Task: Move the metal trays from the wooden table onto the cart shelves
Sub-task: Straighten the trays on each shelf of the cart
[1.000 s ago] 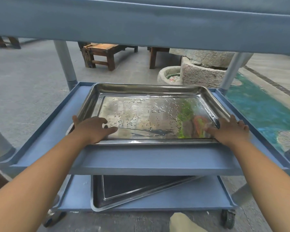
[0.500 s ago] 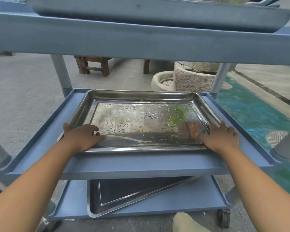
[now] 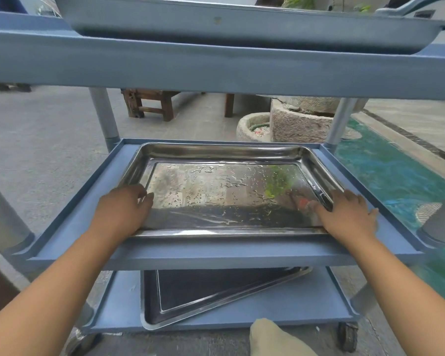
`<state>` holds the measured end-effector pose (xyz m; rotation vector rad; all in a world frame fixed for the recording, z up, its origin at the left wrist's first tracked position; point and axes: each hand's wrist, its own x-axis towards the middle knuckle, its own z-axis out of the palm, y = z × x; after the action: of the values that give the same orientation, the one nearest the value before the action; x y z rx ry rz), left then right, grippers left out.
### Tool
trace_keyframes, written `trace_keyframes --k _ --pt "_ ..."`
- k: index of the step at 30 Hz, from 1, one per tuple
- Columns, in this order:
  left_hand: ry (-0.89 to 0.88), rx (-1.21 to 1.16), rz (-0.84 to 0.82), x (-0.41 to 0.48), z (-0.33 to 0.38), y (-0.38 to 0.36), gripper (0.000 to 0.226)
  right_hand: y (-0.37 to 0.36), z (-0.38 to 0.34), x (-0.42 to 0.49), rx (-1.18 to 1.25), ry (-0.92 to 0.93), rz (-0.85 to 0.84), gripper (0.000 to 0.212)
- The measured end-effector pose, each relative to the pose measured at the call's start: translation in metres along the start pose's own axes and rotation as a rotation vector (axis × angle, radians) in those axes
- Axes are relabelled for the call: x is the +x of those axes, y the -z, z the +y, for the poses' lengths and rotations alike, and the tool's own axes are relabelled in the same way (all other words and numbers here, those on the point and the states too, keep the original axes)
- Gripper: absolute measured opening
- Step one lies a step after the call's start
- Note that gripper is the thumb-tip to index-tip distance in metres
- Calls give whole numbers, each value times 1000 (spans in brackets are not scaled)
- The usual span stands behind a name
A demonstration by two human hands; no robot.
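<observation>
A wet, shiny metal tray [image 3: 224,191] lies on the middle shelf [image 3: 216,253] of a blue cart. My left hand [image 3: 121,209] grips the tray's near left corner, thumb over the rim. At the near right corner my right hand [image 3: 347,214] holds the rim the same way. A second metal tray [image 3: 211,294] lies skewed on the bottom shelf [image 3: 306,307]. On the top shelf [image 3: 216,68] a third tray [image 3: 216,24] shows only its side.
Grey cart posts [image 3: 103,114] stand at the far corners of the middle shelf. Beyond the cart are a wooden bench [image 3: 149,104], stone troughs [image 3: 301,122] and a green pond [image 3: 391,176] on the right. Castor wheels [image 3: 347,335] rest on the concrete floor.
My view has risen, bringing the top shelf and its tray into sight. Both hands stay on the middle tray, which sits slightly farther back on the shelf.
</observation>
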<state>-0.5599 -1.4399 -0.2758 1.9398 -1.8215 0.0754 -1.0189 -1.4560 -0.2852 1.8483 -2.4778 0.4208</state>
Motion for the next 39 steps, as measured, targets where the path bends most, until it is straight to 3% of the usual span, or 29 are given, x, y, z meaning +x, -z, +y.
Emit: trace_keyframes --k 6,11,18,39 --pt "-80 85 -152 -23 -19 6 86 9 24 -6 -64 404 -87 98" --pt "-184 186 -218 -34 -18 13 104 4 32 -7 -171 430 -106 95" --pt "-210 206 -235 -30 -18 11 109 6 35 -10 -243 462 -115 103" --pt "-178 251 -211 24 -25 -16 110 -9 10 40 -146 395 -128 110"
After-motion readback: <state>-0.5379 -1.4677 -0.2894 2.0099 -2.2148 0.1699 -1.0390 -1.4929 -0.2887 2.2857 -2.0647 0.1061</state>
